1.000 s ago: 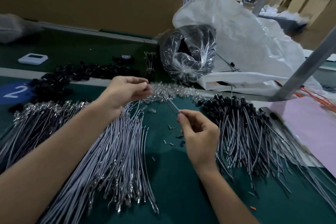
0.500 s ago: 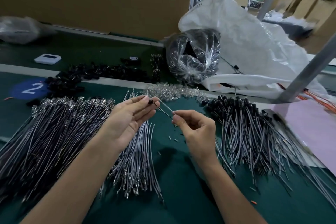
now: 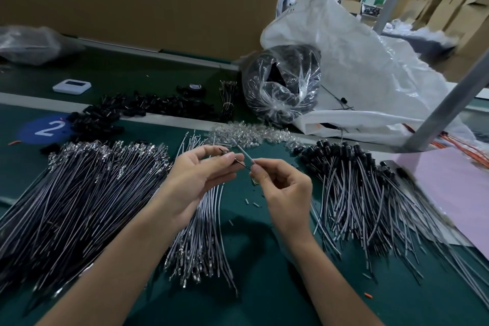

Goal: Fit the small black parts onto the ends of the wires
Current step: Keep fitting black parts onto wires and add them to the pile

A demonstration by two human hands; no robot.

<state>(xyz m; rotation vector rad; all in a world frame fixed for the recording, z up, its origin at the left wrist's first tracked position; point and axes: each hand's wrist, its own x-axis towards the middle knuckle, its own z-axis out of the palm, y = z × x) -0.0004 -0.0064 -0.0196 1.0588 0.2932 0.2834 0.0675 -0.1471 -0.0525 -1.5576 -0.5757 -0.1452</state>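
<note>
My left hand [image 3: 197, 180] pinches a small black part [image 3: 236, 159] between thumb and fingertips. My right hand [image 3: 284, 189] pinches two thin wires, one grey [image 3: 243, 152] and one dark, whose ends point up and left at the black part. The dark wire's tip touches or nearly touches the part. A pile of loose black parts [image 3: 137, 111] lies at the back left. Bare grey wires [image 3: 79, 193] fan out on the left and below my hands. Wires with black parts fitted [image 3: 352, 180] lie in a heap on the right.
A heap of clear small pieces [image 3: 246, 133] lies just beyond my hands. A clear bag of black parts [image 3: 280, 85] and a big white sack [image 3: 357, 61] stand at the back right. A pink sheet [image 3: 449, 188] and a slanted metal post [image 3: 447, 103] are at right. A white device [image 3: 72, 86] sits back left.
My left hand came back from the far pile with a black part and moved down toward my right hand. The wire ends and the part are now close together.
</note>
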